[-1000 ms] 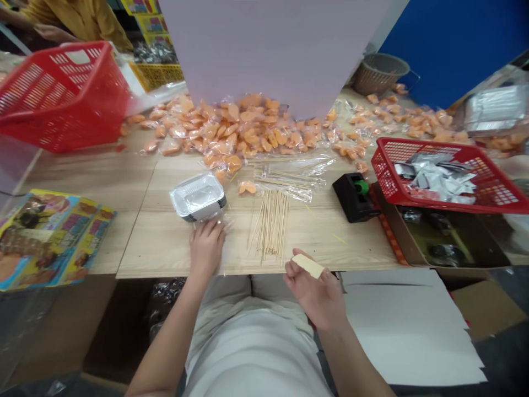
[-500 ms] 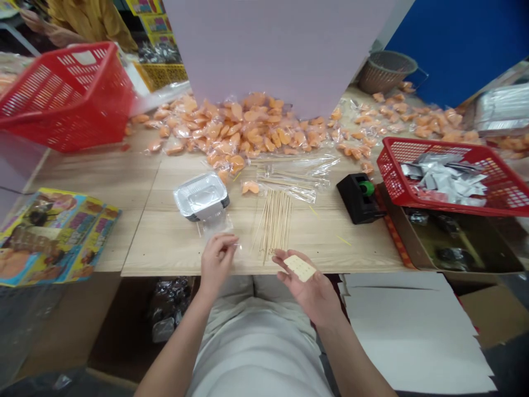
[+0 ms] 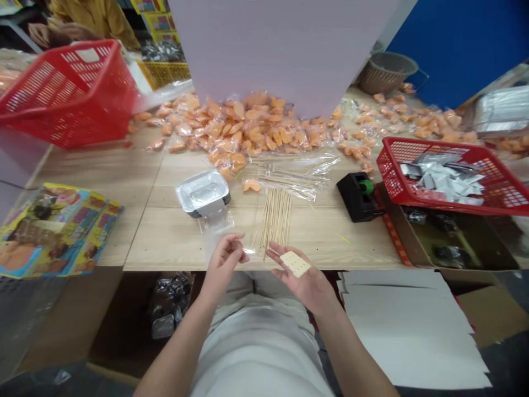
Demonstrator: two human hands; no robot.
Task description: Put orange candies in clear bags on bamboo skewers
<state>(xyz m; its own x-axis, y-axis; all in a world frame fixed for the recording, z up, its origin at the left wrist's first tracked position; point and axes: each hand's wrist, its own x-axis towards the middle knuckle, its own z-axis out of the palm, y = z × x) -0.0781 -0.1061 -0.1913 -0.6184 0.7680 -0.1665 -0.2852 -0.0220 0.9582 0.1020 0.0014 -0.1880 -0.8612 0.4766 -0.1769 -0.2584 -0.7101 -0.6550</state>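
Observation:
My left hand [image 3: 226, 259] is closed in a pinch on a clear plastic bag [image 3: 219, 223], its edge showing beside the fingertips. The bag lies flat towards a stack of foil trays [image 3: 203, 193]. In my right hand [image 3: 303, 278], palm up, a pale yellow rectangular card with small dark holes [image 3: 296, 263] rests against the fingers, thumb alongside. Just beyond my hands lies a bundle of thin wooden sticks [image 3: 276, 218]. Behind it are more sticks in clear bags [image 3: 293, 179] and a small bagged orange piece [image 3: 250, 185].
Many bagged orange pieces [image 3: 256, 124] are heaped along the partition. A black tape dispenser [image 3: 355, 198] and a red basket of silvery packets [image 3: 392, 176] stand right. Left are a large red basket [image 3: 95, 105] and printed boxes [image 3: 58, 231]. Another person's sleeve [image 3: 95, 22] shows far left.
My left hand has moved slightly right, drawing the clear bag closer to the sticks. My right hand has shifted slightly left and up, still holding the yellow card.

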